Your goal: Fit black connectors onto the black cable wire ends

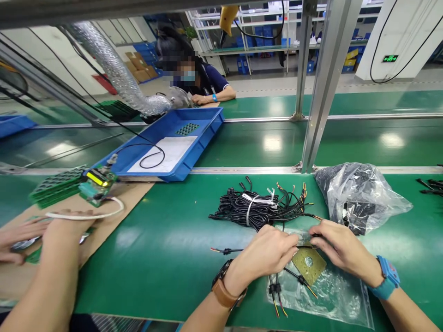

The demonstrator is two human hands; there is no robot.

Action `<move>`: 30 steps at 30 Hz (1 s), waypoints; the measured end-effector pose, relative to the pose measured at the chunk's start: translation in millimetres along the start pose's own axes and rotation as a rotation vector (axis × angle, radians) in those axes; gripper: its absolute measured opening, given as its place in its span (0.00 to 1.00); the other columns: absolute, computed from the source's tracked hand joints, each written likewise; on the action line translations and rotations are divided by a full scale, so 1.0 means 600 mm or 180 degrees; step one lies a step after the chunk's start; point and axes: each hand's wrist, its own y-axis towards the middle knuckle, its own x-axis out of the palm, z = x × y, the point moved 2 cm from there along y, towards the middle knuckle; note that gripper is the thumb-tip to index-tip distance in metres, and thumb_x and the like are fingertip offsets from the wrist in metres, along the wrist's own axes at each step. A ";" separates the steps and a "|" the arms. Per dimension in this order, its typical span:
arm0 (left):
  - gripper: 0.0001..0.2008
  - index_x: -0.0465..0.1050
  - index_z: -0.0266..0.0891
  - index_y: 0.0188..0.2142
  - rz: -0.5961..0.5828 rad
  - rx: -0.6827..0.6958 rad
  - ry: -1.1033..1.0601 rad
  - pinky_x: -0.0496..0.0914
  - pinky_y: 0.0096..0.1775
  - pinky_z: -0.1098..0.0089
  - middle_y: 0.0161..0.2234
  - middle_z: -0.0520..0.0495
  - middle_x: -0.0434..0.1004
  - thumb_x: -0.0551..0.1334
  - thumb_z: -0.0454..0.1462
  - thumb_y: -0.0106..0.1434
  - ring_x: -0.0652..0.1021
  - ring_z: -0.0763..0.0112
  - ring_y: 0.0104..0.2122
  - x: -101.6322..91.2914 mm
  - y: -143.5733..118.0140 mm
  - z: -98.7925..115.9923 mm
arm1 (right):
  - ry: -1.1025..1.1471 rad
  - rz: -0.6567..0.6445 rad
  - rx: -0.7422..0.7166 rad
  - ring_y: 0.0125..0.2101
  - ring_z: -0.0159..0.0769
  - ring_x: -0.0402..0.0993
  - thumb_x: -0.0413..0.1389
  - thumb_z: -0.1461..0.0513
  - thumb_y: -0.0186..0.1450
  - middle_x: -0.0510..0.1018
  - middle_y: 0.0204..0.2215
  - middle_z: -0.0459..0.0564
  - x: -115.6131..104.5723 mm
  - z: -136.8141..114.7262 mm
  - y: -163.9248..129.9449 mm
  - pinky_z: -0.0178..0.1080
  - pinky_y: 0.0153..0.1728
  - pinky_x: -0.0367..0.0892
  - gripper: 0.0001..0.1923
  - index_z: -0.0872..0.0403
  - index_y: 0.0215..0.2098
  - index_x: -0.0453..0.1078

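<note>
Lying nearest on the desk [166, 249], a clear bag [332, 295] is carrying a brass plate [309, 263]. Just above the plate, the left hand [266, 256] and right hand [341, 249] are pinching a thin cable [304, 237], fingers clamped together. Beyond the plate, a cable bundle [259, 207] is sitting, with a blue tray [207, 131] farther off.

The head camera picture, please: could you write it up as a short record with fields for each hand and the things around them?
left hand: left hand, brown watch strap, fingers pinched on a thin black cable
right hand: right hand, blue wristband, fingertips meeting the left over a clear plastic bag
under hands: brass-coloured plate with a hole
behind hands: tied black cable bundle
right of bundle: crumpled bag of black parts
surface: green bench mat
far left: another person's arm on cardboard
</note>
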 end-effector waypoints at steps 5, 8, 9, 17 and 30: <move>0.07 0.67 0.39 0.31 -0.0341 -0.0173 0.0232 0.56 0.27 0.67 0.26 0.51 0.78 0.58 0.33 0.68 0.78 0.67 0.25 0.005 0.003 0.007 | 0.0222 -0.0827 0.0266 0.34 0.37 0.75 0.47 0.57 0.77 0.77 0.35 0.50 -0.003 -0.004 -0.003 0.39 0.36 0.68 0.12 0.53 0.44 0.71; 0.04 0.69 0.38 0.35 -0.0344 -0.0243 0.0259 0.60 0.29 0.67 0.28 0.50 0.79 0.58 0.32 0.68 0.79 0.64 0.28 0.017 0.007 0.014 | 0.0071 -0.1016 0.0341 0.33 0.37 0.75 0.48 0.57 0.77 0.77 0.35 0.51 0.002 -0.008 -0.002 0.39 0.35 0.67 0.13 0.53 0.44 0.72; 0.03 0.69 0.38 0.36 -0.0285 -0.0234 0.0239 0.61 0.30 0.67 0.29 0.49 0.79 0.59 0.33 0.69 0.79 0.63 0.29 0.021 0.008 0.016 | 0.0031 -0.1032 0.0367 0.33 0.38 0.75 0.48 0.57 0.77 0.77 0.34 0.51 0.004 -0.008 -0.001 0.39 0.35 0.67 0.13 0.53 0.44 0.72; 0.05 0.69 0.38 0.35 0.0036 -0.0115 0.0101 0.65 0.33 0.66 0.33 0.48 0.78 0.58 0.31 0.70 0.79 0.63 0.32 0.045 0.010 0.024 | 0.0318 -0.0589 0.0412 0.35 0.38 0.75 0.46 0.57 0.77 0.77 0.35 0.51 -0.004 -0.003 0.001 0.39 0.38 0.68 0.13 0.53 0.43 0.70; 0.07 0.71 0.36 0.33 -0.0208 -0.0288 0.0088 0.68 0.34 0.66 0.31 0.45 0.80 0.57 0.26 0.63 0.80 0.61 0.31 0.048 0.015 0.023 | 0.0434 -0.0569 0.0287 0.34 0.37 0.76 0.46 0.57 0.77 0.79 0.35 0.50 -0.006 -0.006 0.003 0.38 0.38 0.68 0.13 0.53 0.43 0.71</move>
